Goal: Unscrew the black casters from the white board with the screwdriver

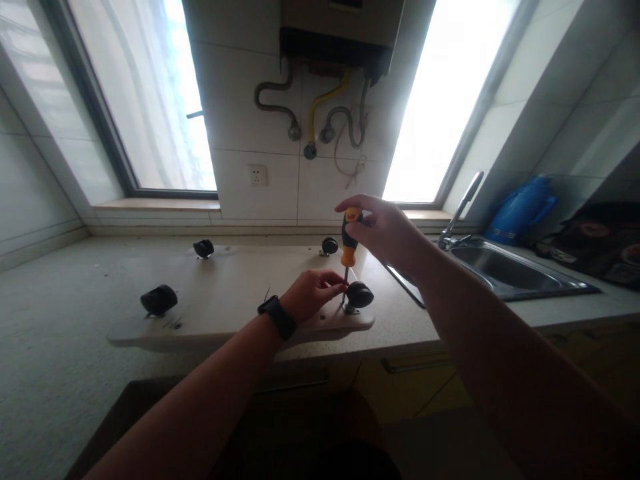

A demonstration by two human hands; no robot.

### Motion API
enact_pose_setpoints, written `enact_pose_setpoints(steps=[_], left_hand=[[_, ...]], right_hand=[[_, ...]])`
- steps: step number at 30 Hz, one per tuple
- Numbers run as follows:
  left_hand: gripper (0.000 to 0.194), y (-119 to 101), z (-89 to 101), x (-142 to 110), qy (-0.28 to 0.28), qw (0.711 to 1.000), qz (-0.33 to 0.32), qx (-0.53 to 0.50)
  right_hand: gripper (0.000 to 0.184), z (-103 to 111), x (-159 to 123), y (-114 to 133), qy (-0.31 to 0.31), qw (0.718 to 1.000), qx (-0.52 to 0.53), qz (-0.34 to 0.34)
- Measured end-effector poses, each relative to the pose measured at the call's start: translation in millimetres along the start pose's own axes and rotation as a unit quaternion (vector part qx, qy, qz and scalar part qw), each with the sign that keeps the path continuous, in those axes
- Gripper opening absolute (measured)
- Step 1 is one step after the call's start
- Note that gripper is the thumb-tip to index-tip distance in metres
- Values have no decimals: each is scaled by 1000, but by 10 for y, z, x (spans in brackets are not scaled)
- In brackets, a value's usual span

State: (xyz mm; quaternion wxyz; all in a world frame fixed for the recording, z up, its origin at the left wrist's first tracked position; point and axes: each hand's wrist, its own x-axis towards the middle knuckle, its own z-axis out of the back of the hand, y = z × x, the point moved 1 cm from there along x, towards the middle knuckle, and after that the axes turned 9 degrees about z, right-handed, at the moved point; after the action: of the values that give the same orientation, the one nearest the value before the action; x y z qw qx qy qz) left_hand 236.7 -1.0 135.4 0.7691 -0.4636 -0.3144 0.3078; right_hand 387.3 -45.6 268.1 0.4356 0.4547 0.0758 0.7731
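Note:
A screwdriver (349, 257) with a yellow and black handle stands nearly upright, its tip down beside the near right caster (360, 294). My right hand (377, 223) is closed around the handle from above. Lower down, my left hand (320, 292), with a black watch (278, 317) on its wrist, pinches the metal shaft close to the caster's mounting plate (351, 309). Whether a screw is between those fingertips is hidden. The caster is fixed or resting on a white board (240, 283) that lies on the counter. Other black casters stand at the near left (159, 301), far left (203, 249) and far right (329, 246).
Small dark screws (173, 324) lie on the board's near left corner. To the right is a steel sink (505, 267) with a tap (460, 210), a blue jug (520, 210) and a dark bag (595, 243). Pipes (315, 113) hang below a wall heater (343, 33).

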Motion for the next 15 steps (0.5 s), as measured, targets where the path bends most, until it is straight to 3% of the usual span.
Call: enact_pose_setpoints(steps=[5,8,11,13,15], left_hand=[[27,58,-18,-1,20,999,0,-48],[25,63,-22,2,17,999,-7,-51],[20,29,-22,-5,-2,1000,-12,-27],[20,0,-24,-13,-10,1000,-15,-13],[20,-20,-25,-17,-16,1000,-13,1]], right_hand=[[47,9,4,-2,8,1000,13,5],[40,-14,25,-14,2,999,37,6],[29,-36,39,2,1,999,-28,15],[32,-34,39,18,-12,995,-94,33],[35,-27,36,23,-11,995,-95,37]])
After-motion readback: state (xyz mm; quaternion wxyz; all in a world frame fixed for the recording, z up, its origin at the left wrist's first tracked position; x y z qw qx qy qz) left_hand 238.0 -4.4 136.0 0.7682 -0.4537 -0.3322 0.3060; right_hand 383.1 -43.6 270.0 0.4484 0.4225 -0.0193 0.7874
